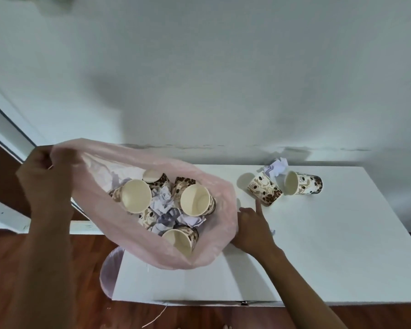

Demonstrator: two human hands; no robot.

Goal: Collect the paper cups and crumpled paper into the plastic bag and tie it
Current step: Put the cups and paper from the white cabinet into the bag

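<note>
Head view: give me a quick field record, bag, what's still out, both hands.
bag: pink plastic bag, mouth open, on the white table
bag contents: paper cups and crumpled paper
still on table: two cups lying on their sides, one crumpled paper ball behind them
left hand: grips the bag's rim, holding it up
right hand: beside the bag, index finger extended toward the nearer cup; holds nothing visible
tied: no

Your path across the tabletop (330, 245) to the two fallen cups (265, 189) lies open; the wall (223, 79) stands just behind them.
</note>
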